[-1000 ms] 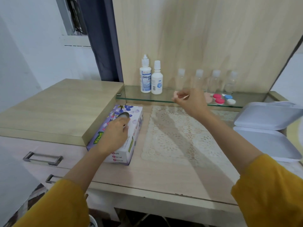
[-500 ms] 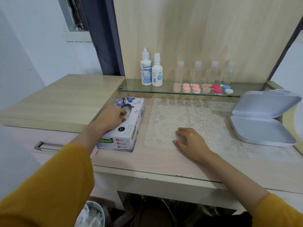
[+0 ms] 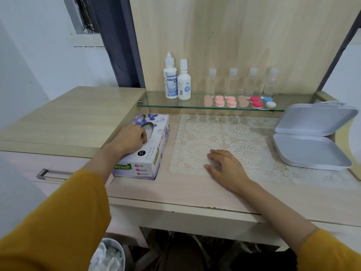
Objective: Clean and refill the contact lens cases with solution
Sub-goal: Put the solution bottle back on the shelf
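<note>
Head view: what have the hands got?

– The left hand (image 3: pixel 132 138) sits on the tissue box (image 3: pixel 145 153), fingers curled down into its slot. Whether they have pinched a tissue I cannot tell. The right hand (image 3: pixel 226 167) lies on the lace mat (image 3: pixel 244 133), fingers loosely spread and slack. There may be something small and clear under them, but it is too hidden to say.

– And the lens cases?

– The lens cases (image 3: pixel 231 101) lie in a row on the glass shelf (image 3: pixel 156 103), pink, red, blue and white, well apart from both hands. The two solution bottles (image 3: pixel 170 83) stand upright at the shelf's left end, close side by side.

– What could go wrong?

– I'd judge the tissue box is light. A one-handed tug could lift it or drag it toward the front edge of the desk (image 3: pixel 195 190), since only that same hand pins it. A careless reach to the shelf could tip the tall bottles or sweep cases off the glass.

– Anything in the way?

– Four clear bottles (image 3: pixel 232 81) stand right behind the cases. An open white box (image 3: pixel 310 149) sits at the mat's right side. A bin (image 3: pixel 109 253) with crumpled tissue stands under the desk.
</note>
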The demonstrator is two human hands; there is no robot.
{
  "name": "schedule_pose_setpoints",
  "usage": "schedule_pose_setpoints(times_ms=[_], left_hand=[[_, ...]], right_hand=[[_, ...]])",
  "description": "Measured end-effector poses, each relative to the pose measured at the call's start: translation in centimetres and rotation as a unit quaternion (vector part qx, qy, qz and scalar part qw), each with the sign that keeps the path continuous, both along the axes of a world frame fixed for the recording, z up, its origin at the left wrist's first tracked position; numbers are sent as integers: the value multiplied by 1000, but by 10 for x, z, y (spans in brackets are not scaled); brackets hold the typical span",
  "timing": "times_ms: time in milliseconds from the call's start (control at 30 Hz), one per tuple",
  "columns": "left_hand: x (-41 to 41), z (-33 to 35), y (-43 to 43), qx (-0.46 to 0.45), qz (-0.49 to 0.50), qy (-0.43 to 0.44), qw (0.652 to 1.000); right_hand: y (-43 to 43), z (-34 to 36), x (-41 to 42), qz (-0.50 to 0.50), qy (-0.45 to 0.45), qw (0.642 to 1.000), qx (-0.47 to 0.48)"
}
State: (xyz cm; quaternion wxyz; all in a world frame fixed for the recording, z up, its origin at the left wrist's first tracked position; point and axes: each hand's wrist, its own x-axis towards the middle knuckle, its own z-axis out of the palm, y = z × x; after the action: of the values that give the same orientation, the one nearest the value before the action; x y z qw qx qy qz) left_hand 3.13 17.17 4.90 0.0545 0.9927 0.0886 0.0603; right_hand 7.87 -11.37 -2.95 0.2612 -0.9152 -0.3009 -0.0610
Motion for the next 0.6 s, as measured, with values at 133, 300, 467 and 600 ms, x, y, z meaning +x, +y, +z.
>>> schedule_pose_setpoints(times_ms=[133, 300, 467, 600], left_hand=[[1, -1, 1, -15, 3, 1, 1000], [-2, -6, 3, -67, 13, -65, 996], [-6, -2, -1, -143, 13, -151, 978], [-7, 13, -16, -234, 1, -189, 954]], right_hand=[[0, 0, 0, 1, 0, 1000, 0], [0, -2, 1, 1, -4, 1000, 2], [0, -2, 1, 0, -5, 1000, 5], [0, -2, 1, 2, -6, 1000, 8]])
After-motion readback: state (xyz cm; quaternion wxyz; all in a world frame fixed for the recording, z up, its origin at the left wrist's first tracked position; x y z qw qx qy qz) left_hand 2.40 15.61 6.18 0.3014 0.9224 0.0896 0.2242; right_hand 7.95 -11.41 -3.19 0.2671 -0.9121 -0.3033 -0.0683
